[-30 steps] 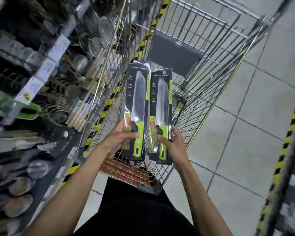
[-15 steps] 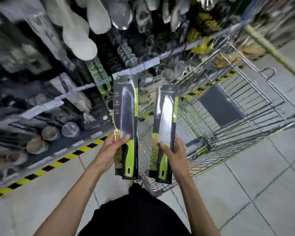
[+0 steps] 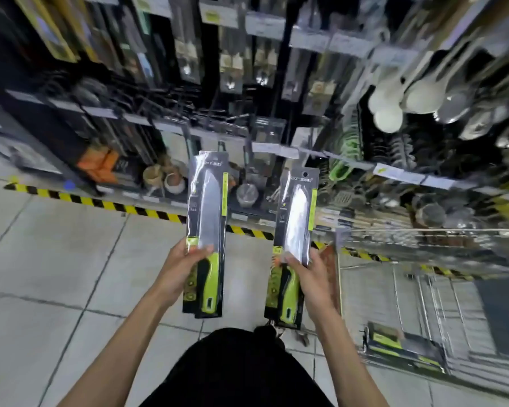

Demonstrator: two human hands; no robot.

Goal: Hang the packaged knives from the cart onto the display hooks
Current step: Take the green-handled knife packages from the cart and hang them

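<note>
Left hand pinches left knife pack; right hand pinches right knife pack (thumbs in front). Long axes upright, hang-hole ends toward upper-centre display hooks.

view from the person's own head. the left forearm and the right forearm are slim and uncovered along all of their visible length, as are the wrists. the left hand and the right hand are bare too, with short nails. low in the middle, between the arms, is a plain black garment, matte and softly creased, with a small bunched fold at its upper right edge. whether it is a shirt or trousers cannot be told.
</note>
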